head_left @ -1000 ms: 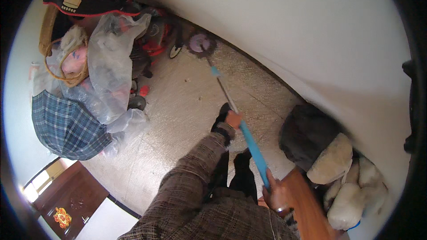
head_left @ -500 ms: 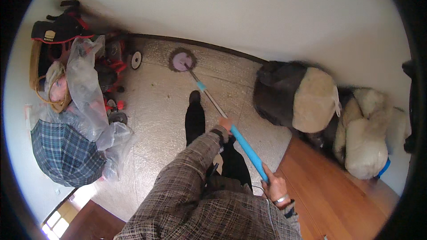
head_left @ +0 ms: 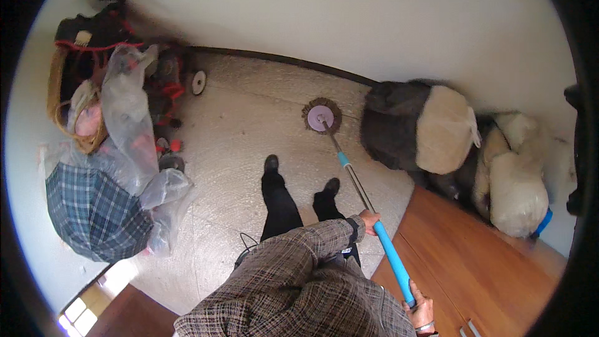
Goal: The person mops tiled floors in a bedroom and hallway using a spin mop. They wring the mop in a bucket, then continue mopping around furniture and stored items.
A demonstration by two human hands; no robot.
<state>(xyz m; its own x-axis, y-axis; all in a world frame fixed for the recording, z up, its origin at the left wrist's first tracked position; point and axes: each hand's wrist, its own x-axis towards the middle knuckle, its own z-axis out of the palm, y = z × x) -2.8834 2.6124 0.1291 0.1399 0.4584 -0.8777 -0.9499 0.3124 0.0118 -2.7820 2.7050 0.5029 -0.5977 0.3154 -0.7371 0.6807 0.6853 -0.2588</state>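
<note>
Both my hands grip a long mop (head_left: 392, 253) with a blue sleeve over a metal pole. My left hand (head_left: 369, 221) wraps round the upper end of the blue sleeve, toward the mop head. Near the sleeve's lower end, my right hand (head_left: 421, 307) is closed on the handle, a band at its wrist. The round mop head (head_left: 321, 117), a pale purple disc with a grey-brown fringe, lies on the shiny grey floor (head_left: 249, 112) just left of a dark bundle (head_left: 393, 126).
On the left are clear plastic bags (head_left: 128, 112), a plaid umbrella (head_left: 93, 212), a red-black heap (head_left: 93, 31) and a white wheel (head_left: 198, 82). At right, a cream cover (head_left: 446, 131) and a stuffed pale bag (head_left: 518, 193) stand by a brown wooden surface (head_left: 462, 256).
The mop head has swept right and slightly nearer, from mid-floor to beside the dark bundle. Both my hands have shifted right and down with the handle. My second shoe now shows.
</note>
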